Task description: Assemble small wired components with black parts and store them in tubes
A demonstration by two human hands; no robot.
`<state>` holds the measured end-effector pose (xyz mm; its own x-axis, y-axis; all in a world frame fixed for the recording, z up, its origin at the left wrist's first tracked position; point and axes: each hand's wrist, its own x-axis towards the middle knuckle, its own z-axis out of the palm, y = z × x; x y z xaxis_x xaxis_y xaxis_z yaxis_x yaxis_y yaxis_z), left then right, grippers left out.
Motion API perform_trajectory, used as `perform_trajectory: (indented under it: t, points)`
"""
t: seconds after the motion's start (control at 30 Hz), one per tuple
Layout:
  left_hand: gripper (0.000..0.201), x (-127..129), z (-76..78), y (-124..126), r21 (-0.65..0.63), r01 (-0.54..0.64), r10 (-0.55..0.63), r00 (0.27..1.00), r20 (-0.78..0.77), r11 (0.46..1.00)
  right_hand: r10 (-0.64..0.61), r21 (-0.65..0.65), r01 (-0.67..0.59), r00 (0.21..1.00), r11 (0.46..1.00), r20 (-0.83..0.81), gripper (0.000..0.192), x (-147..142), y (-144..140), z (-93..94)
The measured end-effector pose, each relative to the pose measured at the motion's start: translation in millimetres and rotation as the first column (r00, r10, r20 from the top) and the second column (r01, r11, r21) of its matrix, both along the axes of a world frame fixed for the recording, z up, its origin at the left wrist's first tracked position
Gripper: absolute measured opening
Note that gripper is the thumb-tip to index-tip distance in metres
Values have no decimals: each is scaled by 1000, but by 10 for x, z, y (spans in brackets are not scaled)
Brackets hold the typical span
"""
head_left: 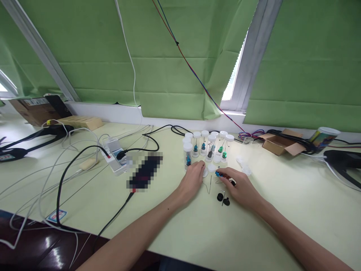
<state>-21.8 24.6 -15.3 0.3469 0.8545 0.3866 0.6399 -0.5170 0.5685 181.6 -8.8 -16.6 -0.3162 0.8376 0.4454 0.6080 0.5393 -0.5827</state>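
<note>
Head view shows the right hand (239, 185) pinching a small blue piece (218, 174).

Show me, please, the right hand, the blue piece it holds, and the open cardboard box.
Right hand (240, 185): head view, on the back of the hand.
Blue piece (217, 174): head view, on its exposed end.
Open cardboard box (273, 147): head view, on its near wall.

I see smooth, clear plastic vials (211, 146) mid-frame, thin shiny metal wires (210, 184) just below, matt cardboard box (271, 145) right, creased cloth blinds (175, 86) up top, smooth tabletop (225, 233), glossy floor (52, 246) lower left.
</note>
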Motion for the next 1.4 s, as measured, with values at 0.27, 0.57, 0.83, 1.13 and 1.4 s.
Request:
perform_trajectory:
  t: [0.27, 0.57, 0.83, 1.13, 1.4]
  points:
    - [28, -2, -25, 9, 28, -7, 8, 999, -35, 1000, -11, 1, 11, 1000, 1000, 12, 24, 11, 10, -33]
    - [32, 19, 42, -35, -41, -31, 32, 999, 32, 999, -8, 3, 8, 1000, 1000, -9, 22, 6, -1, -26]
    - [26, 44, 118, -63, 33, 55, -58, 992, 111, 998, -22, 16, 22, 999, 1000, -39, 21, 0, 0, -13]
    - [27, 96, 138, -155, -38, 135, -131, 987, 93, 990, 8, 32, -6, 996, 999, -87, 20, -4, 6, -37]
    - [24, 118, 194, -171, -22, 228, -226, 971, 83, 973, 26, 8, -25, 994, 1000, -104, 24, -6, -12, -44]
